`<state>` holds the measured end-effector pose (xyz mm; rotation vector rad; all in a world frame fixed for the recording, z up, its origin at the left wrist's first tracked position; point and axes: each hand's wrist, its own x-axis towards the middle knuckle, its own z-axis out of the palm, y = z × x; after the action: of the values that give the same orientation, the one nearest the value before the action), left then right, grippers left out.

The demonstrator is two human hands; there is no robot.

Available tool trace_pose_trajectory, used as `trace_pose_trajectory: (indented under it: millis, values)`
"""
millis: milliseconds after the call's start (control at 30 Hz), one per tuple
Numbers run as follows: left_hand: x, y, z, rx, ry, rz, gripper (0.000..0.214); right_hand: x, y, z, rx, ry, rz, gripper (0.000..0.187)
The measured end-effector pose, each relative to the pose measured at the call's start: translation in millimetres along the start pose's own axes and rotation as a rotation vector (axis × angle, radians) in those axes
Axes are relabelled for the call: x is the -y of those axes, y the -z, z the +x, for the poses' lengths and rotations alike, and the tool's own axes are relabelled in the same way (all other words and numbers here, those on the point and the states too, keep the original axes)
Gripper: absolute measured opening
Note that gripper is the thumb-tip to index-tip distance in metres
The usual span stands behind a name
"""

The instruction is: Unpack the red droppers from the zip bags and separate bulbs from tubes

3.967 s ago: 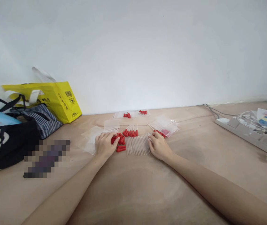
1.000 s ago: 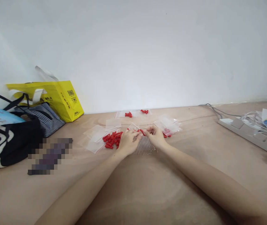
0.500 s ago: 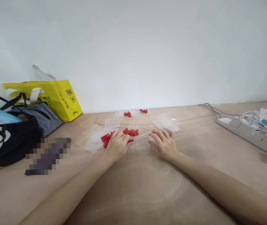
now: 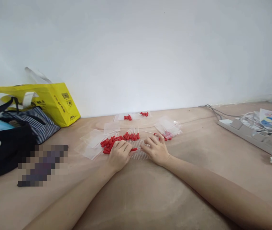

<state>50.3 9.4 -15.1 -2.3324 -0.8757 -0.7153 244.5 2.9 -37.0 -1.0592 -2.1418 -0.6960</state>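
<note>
My left hand (image 4: 119, 154) rests on the table with curled fingers pinching a red cap (image 4: 133, 149) at its fingertips. My right hand (image 4: 155, 149) lies beside it, fingers bent, pinching the clear tube that meets that cap. Both hands sit over a row of clear plastic tubes (image 4: 139, 150). A heap of loose red caps (image 4: 109, 142) lies just left of my left hand. A short row of capped tubes (image 4: 132, 135) lies behind the hands.
Small clear bags (image 4: 91, 143) lie left of the caps, more bags (image 4: 169, 127) on the right, and two filled bags (image 4: 136, 115) near the wall. A yellow bag (image 4: 52, 100), striped and black bags (image 4: 13, 137) stand left. A power strip (image 4: 246, 132) with cables lies right.
Half a second ago both hands lay flat and apart on the tubes. Now they have come together, the left pinching a red cap against a tube held by the right.
</note>
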Motion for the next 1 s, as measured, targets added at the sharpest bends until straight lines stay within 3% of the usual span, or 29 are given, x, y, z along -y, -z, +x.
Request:
trace_pose_trajectory:
  millis: [333,500,833,1000]
  values:
    - [-2,0.0,2,0.006,-0.07,-0.028,0.021,-4,-2,-1,-0.034,0.061,0.134,0.02]
    - [-2,4.7,1,0.052,-0.062,-0.004,0.018,-5,1,-2,-0.01,0.055,0.187,0.019]
    - [-4,5.0,0,0.023,-0.078,-0.019,0.02,-1,1,-3,0.006,0.016,0.194,0.02]
    - [14,10.7,-9,-0.004,0.036,0.038,0.019,-15,7,-10,-0.037,-0.108,0.154,0.021]
